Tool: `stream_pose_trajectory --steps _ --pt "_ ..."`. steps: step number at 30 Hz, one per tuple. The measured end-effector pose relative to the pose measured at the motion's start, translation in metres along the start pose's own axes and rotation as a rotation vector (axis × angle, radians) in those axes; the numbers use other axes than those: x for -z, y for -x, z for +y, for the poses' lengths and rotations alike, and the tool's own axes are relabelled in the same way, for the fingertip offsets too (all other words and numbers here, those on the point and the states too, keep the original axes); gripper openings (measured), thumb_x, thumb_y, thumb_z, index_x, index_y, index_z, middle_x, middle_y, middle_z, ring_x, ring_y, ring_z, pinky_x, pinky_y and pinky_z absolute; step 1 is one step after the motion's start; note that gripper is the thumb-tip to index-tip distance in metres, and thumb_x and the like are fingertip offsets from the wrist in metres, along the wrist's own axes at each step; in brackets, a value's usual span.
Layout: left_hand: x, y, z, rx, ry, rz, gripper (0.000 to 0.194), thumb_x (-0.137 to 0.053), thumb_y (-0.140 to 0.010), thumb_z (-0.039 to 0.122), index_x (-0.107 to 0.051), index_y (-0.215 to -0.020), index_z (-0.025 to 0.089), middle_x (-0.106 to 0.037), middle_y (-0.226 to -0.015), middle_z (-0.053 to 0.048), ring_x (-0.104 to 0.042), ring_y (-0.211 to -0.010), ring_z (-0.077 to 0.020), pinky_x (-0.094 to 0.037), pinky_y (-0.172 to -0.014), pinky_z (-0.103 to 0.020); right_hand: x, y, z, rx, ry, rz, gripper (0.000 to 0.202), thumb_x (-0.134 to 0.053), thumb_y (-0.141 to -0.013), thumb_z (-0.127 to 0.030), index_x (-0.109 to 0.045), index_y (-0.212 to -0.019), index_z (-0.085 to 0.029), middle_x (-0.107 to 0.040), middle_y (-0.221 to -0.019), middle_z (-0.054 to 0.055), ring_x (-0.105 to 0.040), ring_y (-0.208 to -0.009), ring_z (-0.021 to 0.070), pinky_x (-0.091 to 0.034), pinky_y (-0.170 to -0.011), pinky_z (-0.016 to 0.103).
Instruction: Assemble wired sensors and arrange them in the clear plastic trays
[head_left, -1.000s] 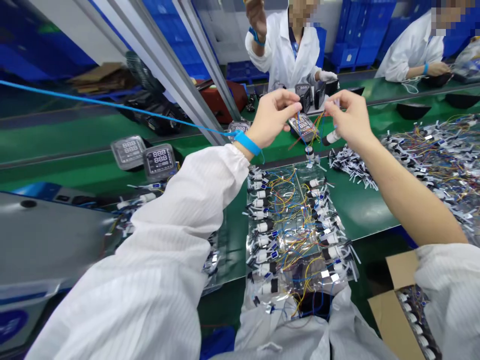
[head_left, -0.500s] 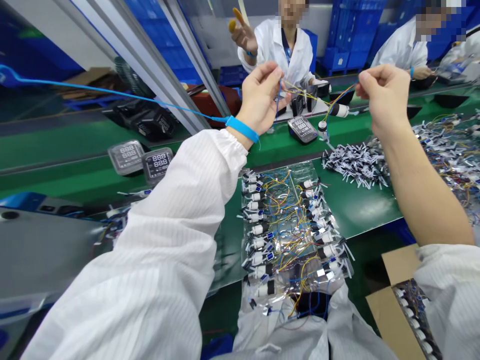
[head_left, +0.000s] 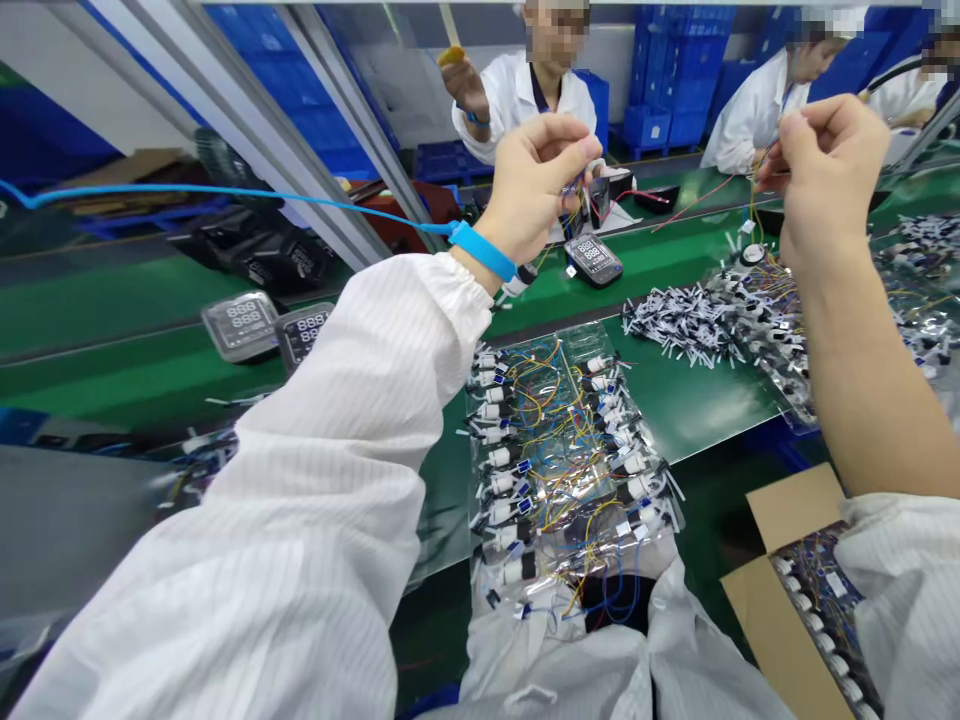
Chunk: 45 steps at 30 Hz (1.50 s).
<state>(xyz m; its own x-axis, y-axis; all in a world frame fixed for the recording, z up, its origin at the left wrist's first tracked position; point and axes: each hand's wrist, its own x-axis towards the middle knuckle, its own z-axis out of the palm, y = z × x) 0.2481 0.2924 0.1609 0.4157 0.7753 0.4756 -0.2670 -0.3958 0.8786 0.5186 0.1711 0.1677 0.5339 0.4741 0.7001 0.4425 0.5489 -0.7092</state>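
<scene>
My left hand (head_left: 538,180), with a blue wrist strap (head_left: 484,250), is raised at the upper middle and pinches thin wires; a white-and-black cylindrical part (head_left: 519,282) hangs below it. Raised at the upper right, my right hand (head_left: 832,170) pinches red and yellow wires (head_left: 756,212), with a round white-and-black part (head_left: 752,254) hanging beneath. Below my hands, a clear plastic sheet (head_left: 555,400) carries two columns of wired cylindrical parts (head_left: 499,457), running from the green table down to my lap.
A display unit (head_left: 594,260) sits on the green conveyor behind, two more at left. A pile of small black-and-white pieces (head_left: 682,322) and wired parts lie at right. An open carton (head_left: 787,610) stands lower right. People in white coats sit across; metal posts (head_left: 330,130) rise at left.
My hands have moved apart, the right one outward to the right. The wired parts that hung between them now hang separately, one beneath each hand. The view has shifted slightly.
</scene>
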Motion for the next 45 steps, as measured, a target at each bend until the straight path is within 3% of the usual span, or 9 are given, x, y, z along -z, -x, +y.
stream_pose_trajectory --steps 8,15,21,28,32,36,41,43,45 --pt "0.015 0.022 0.008 -0.006 0.053 0.036 0.014 -0.077 -0.093 0.022 -0.064 -0.096 0.025 -0.069 -0.092 0.002 -0.057 -0.078 -0.0153 -0.06 -0.086 -0.045 0.049 0.021 0.011 -0.138 0.006 -0.029 0.028 -0.087 -0.083 -0.047 -0.066 -0.083 -0.029 -0.066 -0.073 -0.001 -0.059 -0.061 0.0155 -0.049 -0.057 0.036" --pt "0.011 0.042 0.011 -0.019 -0.003 -0.004 0.012 -0.079 -0.094 0.027 -0.067 -0.094 0.024 -0.072 -0.092 0.002 -0.06 -0.08 -0.0152 -0.06 -0.08 -0.038 0.044 0.068 -0.001 -0.297 -0.078 -0.273 0.037 -0.095 -0.077 -0.047 -0.068 -0.079 -0.021 -0.067 -0.067 0.0 -0.061 -0.064 0.0131 -0.054 -0.062 0.034" --pt "0.038 0.055 0.033 -0.057 0.065 0.028 0.009 -0.074 -0.097 0.017 -0.067 -0.097 0.022 -0.069 -0.088 0.007 -0.058 -0.072 -0.0059 -0.033 -0.049 -0.017 0.019 0.088 -0.007 -0.337 -0.183 -0.409 0.055 -0.098 -0.06 -0.064 -0.072 -0.08 -0.02 -0.069 -0.07 0.0 -0.067 -0.065 0.0148 -0.062 -0.063 0.034" --pt "0.086 0.082 0.066 -0.198 0.055 0.137 0.013 -0.068 -0.096 0.005 -0.061 -0.096 0.017 -0.069 -0.081 0.005 -0.057 -0.064 -0.0083 -0.039 -0.046 -0.021 -0.045 0.092 0.016 -0.307 -0.108 -0.384 0.041 -0.095 -0.074 -0.051 -0.071 -0.08 -0.018 -0.07 -0.069 0.002 -0.07 -0.066 0.0162 -0.065 -0.057 0.031" --pt "0.108 0.095 0.069 -0.201 0.058 0.132 0.011 -0.066 -0.099 0.007 -0.06 -0.097 0.016 -0.071 -0.084 0.005 -0.059 -0.067 -0.0079 -0.043 -0.052 -0.02 -0.088 0.092 0.03 -0.271 -0.063 -0.367 0.032 -0.092 -0.081 -0.04 -0.071 -0.08 -0.016 -0.071 -0.069 0.002 -0.069 -0.063 0.0156 -0.064 -0.055 0.031" --pt "0.117 0.101 0.067 -0.201 0.059 0.233 0.016 -0.057 -0.102 0.002 -0.06 -0.091 0.014 -0.068 -0.076 0.003 -0.054 -0.063 -0.0071 -0.042 -0.057 -0.02 -0.116 0.093 0.035 -0.178 0.067 -0.489 0.031 -0.086 -0.087 -0.044 -0.071 -0.084 -0.017 -0.074 -0.076 0.003 -0.072 -0.068 0.0169 -0.064 -0.06 0.033" --pt "0.111 0.108 0.066 0.072 0.079 0.345 0.038 -0.033 -0.112 0.018 -0.042 -0.075 0.022 -0.015 -0.055 0.009 -0.01 -0.048 -0.0094 -0.014 -0.044 -0.021 -0.134 0.092 0.024 0.041 0.183 -0.667 0.037 -0.088 -0.082 -0.054 -0.067 -0.082 -0.023 -0.07 -0.072 0.004 -0.075 -0.091 0.0262 -0.064 -0.082 0.039" --pt "0.105 0.112 0.064 0.294 -0.066 0.26 0.039 -0.041 -0.11 0.031 -0.043 -0.072 0.024 -0.008 -0.053 0.009 -0.003 -0.048 -0.01 -0.006 -0.044 -0.024 -0.139 0.092 0.01 0.094 0.236 -0.694 0.037 -0.086 -0.083 -0.055 -0.065 -0.08 -0.025 -0.07 -0.072 0.004 -0.074 -0.092 0.0278 -0.063 -0.084 0.04" --pt "0.096 0.113 0.058 0.395 -0.33 0.067 0.036 -0.056 -0.104 0.043 -0.055 -0.074 0.022 -0.016 -0.051 0.009 -0.013 -0.047 -0.009 -0.013 -0.046 -0.025 -0.144 0.09 -0.007 0.147 0.298 -0.687 0.035 -0.082 -0.087 -0.053 -0.063 -0.077 -0.026 -0.068 -0.07 0.004 -0.073 -0.089 0.0275 -0.062 -0.083 0.042"
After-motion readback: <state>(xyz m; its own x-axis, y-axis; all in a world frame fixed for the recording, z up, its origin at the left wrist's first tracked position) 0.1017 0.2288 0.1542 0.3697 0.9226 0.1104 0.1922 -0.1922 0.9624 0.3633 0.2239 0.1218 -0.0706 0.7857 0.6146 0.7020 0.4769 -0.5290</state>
